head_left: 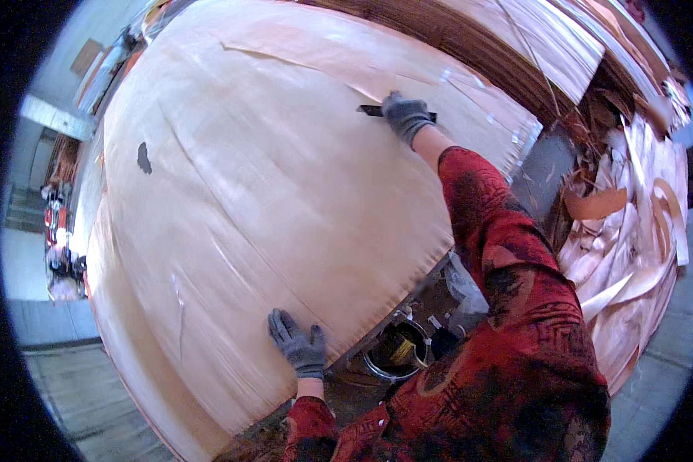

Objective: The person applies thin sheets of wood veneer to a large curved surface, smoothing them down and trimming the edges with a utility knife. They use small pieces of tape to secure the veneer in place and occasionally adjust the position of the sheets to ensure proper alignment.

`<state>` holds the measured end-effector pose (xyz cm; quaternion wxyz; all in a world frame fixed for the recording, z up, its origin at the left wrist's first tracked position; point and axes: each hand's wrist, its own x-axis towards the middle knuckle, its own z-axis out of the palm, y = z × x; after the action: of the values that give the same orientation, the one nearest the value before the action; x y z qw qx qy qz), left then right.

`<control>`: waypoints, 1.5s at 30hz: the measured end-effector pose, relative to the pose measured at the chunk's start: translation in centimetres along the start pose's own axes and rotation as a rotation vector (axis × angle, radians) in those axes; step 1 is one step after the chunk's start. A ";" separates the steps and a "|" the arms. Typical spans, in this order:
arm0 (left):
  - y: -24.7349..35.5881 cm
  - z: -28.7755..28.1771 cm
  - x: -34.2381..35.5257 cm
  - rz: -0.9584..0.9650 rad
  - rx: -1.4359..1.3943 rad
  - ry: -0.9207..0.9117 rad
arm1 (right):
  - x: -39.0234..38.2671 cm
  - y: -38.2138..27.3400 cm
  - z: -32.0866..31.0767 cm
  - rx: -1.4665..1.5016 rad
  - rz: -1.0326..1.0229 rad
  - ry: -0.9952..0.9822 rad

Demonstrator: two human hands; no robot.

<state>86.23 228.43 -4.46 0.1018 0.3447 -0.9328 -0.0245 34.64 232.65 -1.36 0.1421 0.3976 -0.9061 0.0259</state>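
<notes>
Pale sheet: the broad, wood-like sheet (pixel 285 177) fills the middle of the frame, its near edge running from lower centre up toward the right.
Black tool: a slim, flat tool (pixel 370 111) lies in the right hand (pixel 406 115), upper centre; it shows on both sides of the glove, and its exact kind is hard to tell.
Right fingers: curled around the black tool, close to the sheet; whether the tool's edge touches the surface cannot be told.
Left fingers: the left hand (pixel 299 346) rests at lower centre beside the near edge, fingers extended and slightly spread, thumb apart, gripping nothing.
Bracing: a flat left palm seems the right support; even pressure would probably steady the sheet better than pushing with the fingertips.
Tool angle: a low, steady angle should suit so thin a surface; a tipped corner could snag or gouge it.
Lines to mind: a long seam (pixel 223 219) slants down through the middle, and a raised edge (pixel 285 60) crosses the top; strokes along these lines look safer than strokes across them.
Weak spots: a dark patch (pixel 144 158) at upper left and a short split (pixel 182 316) at lower left call for a lighter touch.
Reach: the right arm stretches far to the upper part of the frame, so short strokes would likely give finer control.
Footing: a round container (pixel 377 371) sits below the near edge, lower centre, and curled scraps (pixel 631 254) heap at the right; sleeves are best held clear of both.
</notes>
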 end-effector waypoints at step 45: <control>-28.4 -30.6 -29.7 -0.143 -0.131 -0.018 | -41.6 -40.3 -19.6 1.987 0.604 -0.587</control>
<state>132.73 226.86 17.06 0.1135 0.4029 -0.9031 -0.0958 95.39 237.95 3.21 -0.4793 0.0857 -0.5391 0.6872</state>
